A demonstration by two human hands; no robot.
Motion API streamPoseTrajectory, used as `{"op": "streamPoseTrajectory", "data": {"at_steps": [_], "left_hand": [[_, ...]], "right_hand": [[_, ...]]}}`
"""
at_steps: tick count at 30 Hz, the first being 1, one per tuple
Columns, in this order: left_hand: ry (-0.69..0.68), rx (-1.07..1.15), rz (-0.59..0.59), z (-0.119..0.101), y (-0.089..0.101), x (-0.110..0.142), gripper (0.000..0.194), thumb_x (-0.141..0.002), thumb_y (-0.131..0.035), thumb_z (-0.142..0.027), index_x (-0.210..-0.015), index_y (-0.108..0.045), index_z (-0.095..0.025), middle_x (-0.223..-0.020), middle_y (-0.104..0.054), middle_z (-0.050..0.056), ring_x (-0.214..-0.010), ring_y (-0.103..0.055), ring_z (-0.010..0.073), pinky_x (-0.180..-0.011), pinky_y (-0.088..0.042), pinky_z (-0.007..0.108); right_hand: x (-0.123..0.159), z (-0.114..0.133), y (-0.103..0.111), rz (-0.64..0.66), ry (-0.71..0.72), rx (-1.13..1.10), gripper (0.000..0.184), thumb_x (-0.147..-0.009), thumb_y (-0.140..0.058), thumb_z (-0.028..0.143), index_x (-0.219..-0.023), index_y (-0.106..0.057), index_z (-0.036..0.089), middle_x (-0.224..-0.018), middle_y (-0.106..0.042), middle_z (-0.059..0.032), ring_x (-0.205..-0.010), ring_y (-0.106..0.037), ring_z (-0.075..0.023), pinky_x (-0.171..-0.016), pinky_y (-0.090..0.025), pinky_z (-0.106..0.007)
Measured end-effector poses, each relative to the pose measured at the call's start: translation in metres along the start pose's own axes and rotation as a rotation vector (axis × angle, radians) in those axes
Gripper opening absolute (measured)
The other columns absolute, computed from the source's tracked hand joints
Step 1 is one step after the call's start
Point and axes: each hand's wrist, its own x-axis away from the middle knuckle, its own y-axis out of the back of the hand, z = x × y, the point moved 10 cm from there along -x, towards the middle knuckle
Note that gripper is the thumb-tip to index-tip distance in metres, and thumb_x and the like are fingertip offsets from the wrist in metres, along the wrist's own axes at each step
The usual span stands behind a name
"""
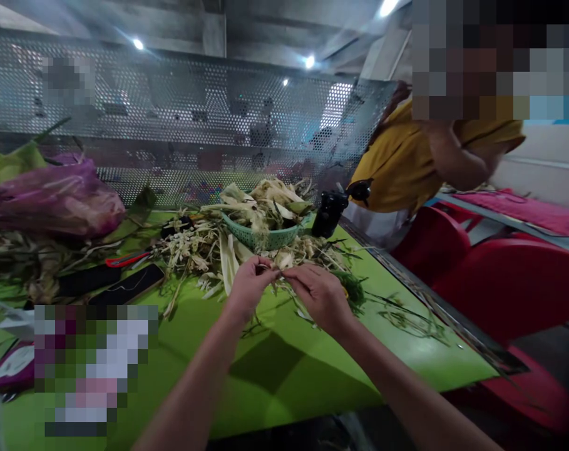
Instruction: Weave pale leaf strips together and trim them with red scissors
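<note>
Above the green table [181, 369], my left hand [251, 285] and my right hand [319, 294] meet fingertip to fingertip. Both are closed in a pinch. Whatever lies between the fingers is too small to make out. Just beyond them stands a green plastic basket [260, 237] heaped with pale dried husks [265, 200]. Loose husk scraps [194, 247] lie around its base, and a long pale husk strip [228, 260] hangs close to my left hand. Beside my right hand rests a tuft of green strands [353, 289].
A black camera-like device [330, 213] stands right of the basket. At left are a red-handled cutter [127, 259], a dark flat case [129, 285] and a pink plastic bag [63, 197]. A perforated metal screen [171, 125] closes the back. A person in yellow [401, 160] stands near red chairs [509, 282].
</note>
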Motion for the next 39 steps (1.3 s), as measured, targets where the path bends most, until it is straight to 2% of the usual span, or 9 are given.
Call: {"op": "streamPoseTrajectory", "data": {"at_steps": [6, 12, 16, 19, 24, 28, 32, 36, 39], "left_hand": [[-0.085, -0.202, -0.042, -0.005, 0.004, 0.000, 0.016, -0.069, -0.064, -0.024, -0.078, -0.056, -0.015, -0.067, -0.055, -0.002, -0.062, -0.049, 0.0098, -0.057, -0.036, 0.021], [-0.178, -0.549, -0.085, -0.018, 0.005, 0.005, 0.007, -0.075, -0.058, -0.021, -0.079, -0.058, -0.016, -0.073, -0.060, 0.001, -0.068, -0.053, 0.0130, -0.062, -0.038, 0.024], [-0.278, -0.721, 0.070, -0.023, -0.013, 0.012, 0.007, -0.076, -0.056, -0.017, -0.082, -0.061, -0.017, -0.077, -0.063, 0.002, -0.071, -0.054, 0.0141, -0.065, -0.038, 0.025], [-0.210, -0.607, 0.268, -0.014, -0.028, 0.014, 0.007, -0.075, -0.058, -0.019, -0.080, -0.062, -0.016, -0.072, -0.061, 0.000, -0.066, -0.052, 0.0124, -0.061, -0.037, 0.023], [0.034, -0.119, 0.427, -0.006, -0.040, 0.019, 0.019, -0.068, -0.070, -0.026, -0.079, -0.060, -0.014, -0.070, -0.058, -0.001, -0.065, -0.050, 0.0098, -0.062, -0.037, 0.021], [0.133, 0.131, 0.297, -0.002, -0.030, 0.016, 0.028, -0.063, -0.075, -0.027, -0.081, -0.058, -0.015, -0.066, -0.054, -0.004, -0.057, -0.044, 0.0052, -0.054, -0.031, 0.017], [0.155, 0.203, 0.120, 0.008, -0.013, 0.009, 0.029, -0.062, -0.073, -0.026, -0.084, -0.055, -0.017, -0.062, -0.049, -0.007, -0.049, -0.037, 0.0035, -0.047, -0.023, 0.017], [0.021, 0.032, -0.040, 0.004, 0.002, 0.002, 0.023, -0.066, -0.068, -0.025, -0.082, -0.054, -0.017, -0.066, -0.052, -0.005, -0.057, -0.046, 0.0063, -0.054, -0.033, 0.018], [-0.168, -0.231, -0.109, -0.012, 0.004, 0.005, 0.014, -0.073, -0.062, -0.022, -0.084, -0.055, -0.017, -0.074, -0.057, -0.001, -0.067, -0.053, 0.0107, -0.063, -0.040, 0.022]], "right_hand": [[0.002, 0.003, -0.010, 0.067, 0.001, 0.060, 0.017, -0.090, -0.048, 0.020, -0.089, -0.065, 0.019, -0.081, -0.068, -0.0072, -0.075, -0.061, -0.0193, -0.069, -0.045, -0.030], [0.004, 0.004, -0.018, 0.110, -0.015, 0.053, 0.017, -0.089, -0.048, 0.019, -0.084, -0.065, 0.019, -0.075, -0.065, -0.0057, -0.070, -0.059, -0.0173, -0.066, -0.042, -0.027], [-0.005, 0.007, -0.012, 0.188, 0.079, 0.078, 0.018, -0.089, -0.050, 0.020, -0.088, -0.068, 0.019, -0.076, -0.066, -0.0058, -0.074, -0.058, -0.0186, -0.069, -0.040, -0.029], [-0.016, -0.011, -0.005, 0.272, 0.019, -0.084, 0.015, -0.087, -0.054, 0.023, -0.085, -0.068, 0.019, -0.079, -0.067, -0.0043, -0.076, -0.059, -0.0174, -0.070, -0.040, -0.028], [-0.011, -0.059, -0.023, 0.359, -0.386, -0.686, 0.020, -0.077, -0.066, 0.035, -0.078, -0.064, 0.015, -0.069, -0.061, -0.0006, -0.063, -0.054, -0.0131, -0.060, -0.040, -0.024], [0.000, -0.065, -0.033, 0.157, -0.502, -0.928, 0.020, -0.074, -0.068, 0.033, -0.084, -0.060, 0.017, -0.075, -0.061, -0.0003, -0.066, -0.054, -0.0125, -0.062, -0.042, -0.024], [0.005, -0.052, -0.022, -0.052, -0.407, -0.654, 0.011, -0.078, -0.063, 0.027, -0.087, -0.064, 0.020, -0.078, -0.063, -0.0017, -0.070, -0.058, -0.0158, -0.065, -0.045, -0.027], [0.004, -0.025, -0.007, -0.121, -0.217, -0.344, 0.014, -0.084, -0.056, 0.023, -0.091, -0.068, 0.023, -0.088, -0.068, -0.0053, -0.081, -0.062, -0.0206, -0.075, -0.047, -0.032], [0.005, -0.015, -0.005, -0.131, -0.184, -0.249, 0.016, -0.086, -0.053, 0.024, -0.092, -0.068, 0.023, -0.085, -0.068, -0.0060, -0.080, -0.062, -0.0215, -0.074, -0.047, -0.033]]}}
